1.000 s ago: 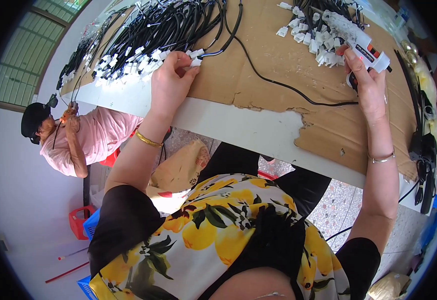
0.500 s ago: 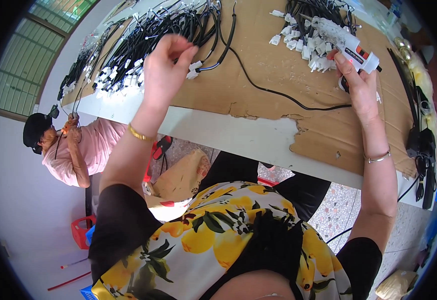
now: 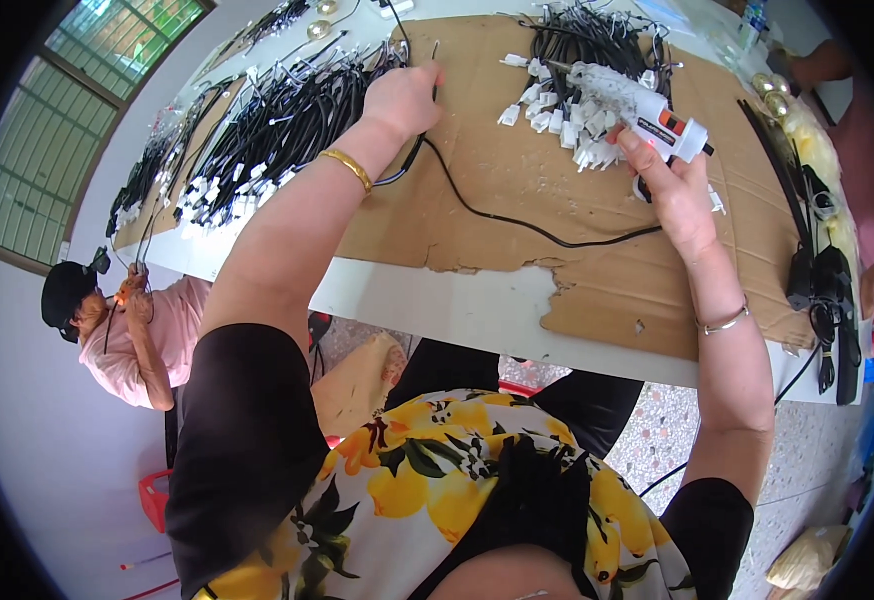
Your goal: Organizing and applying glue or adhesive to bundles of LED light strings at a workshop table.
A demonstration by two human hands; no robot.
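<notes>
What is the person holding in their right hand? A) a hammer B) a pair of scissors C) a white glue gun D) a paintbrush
C: the right hand is wrapped around the handle of a white glue gun, whose black cord runs across the cardboard sheet on the table.

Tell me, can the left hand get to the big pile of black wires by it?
Probably yes. The left hand already sits at the edge of the black wire pile, with only bare cardboard around it and nothing blocking.
</notes>
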